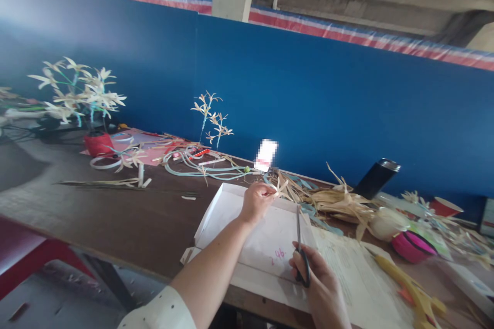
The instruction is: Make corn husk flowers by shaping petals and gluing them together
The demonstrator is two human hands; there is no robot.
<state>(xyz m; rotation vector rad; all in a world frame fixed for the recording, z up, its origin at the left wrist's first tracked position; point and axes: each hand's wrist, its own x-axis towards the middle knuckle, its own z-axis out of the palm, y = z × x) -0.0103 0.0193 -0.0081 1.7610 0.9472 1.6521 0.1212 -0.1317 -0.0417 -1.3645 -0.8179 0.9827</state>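
Note:
My left hand (257,201) is closed in a pinch on a small pale straw flower (280,188), held just above the far edge of a shallow white box lid (227,204). My right hand (318,280) grips a pair of dark-handled scissors (300,244); the blades point away from me and look closed, ending just short of the flower. Both hands are over the white lid, which has a pink scribble (280,254) on it.
A heap of dried husk strips (339,200) lies right of the lid, with a black flask (376,177), a pink tape roll (412,247) and a yellow tool (412,293). Finished straw flowers stand in a red pot (98,143) far left. A blue wall backs the brown table (116,216).

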